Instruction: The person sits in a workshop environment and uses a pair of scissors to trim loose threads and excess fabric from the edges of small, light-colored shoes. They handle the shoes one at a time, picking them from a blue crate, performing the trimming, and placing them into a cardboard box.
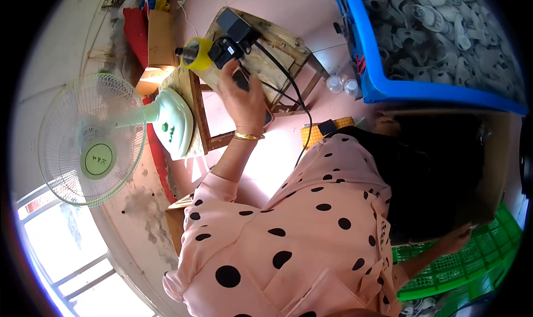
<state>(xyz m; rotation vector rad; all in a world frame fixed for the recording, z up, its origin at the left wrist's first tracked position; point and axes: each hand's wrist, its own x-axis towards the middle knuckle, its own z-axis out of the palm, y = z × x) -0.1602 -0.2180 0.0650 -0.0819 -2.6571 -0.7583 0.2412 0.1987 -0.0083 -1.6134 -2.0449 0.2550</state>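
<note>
My left hand point(242, 101) is over a wooden stool, its fingers and thumb apart. Behind it, partly hidden, is a dark flat phone-like thing point(241, 79). The fingertips are close to a small black device point(224, 50); whether they touch it, I cannot tell. A black box-shaped device point(237, 26) with a black cable sits just beyond. At the lower right, my right hand point(457, 239) is closed on the edge of a cardboard box point(496, 178). Inside the box is a dark black lining or cloth point(436, 172).
A blue crate point(383, 89) full of grey-white moulded parts stands at the upper right. Under the cardboard box is a green plastic basket point(444, 270). A yellow roll point(198, 54) lies on the wooden stool point(277, 56). To the left stands a pale green fan point(173, 122).
</note>
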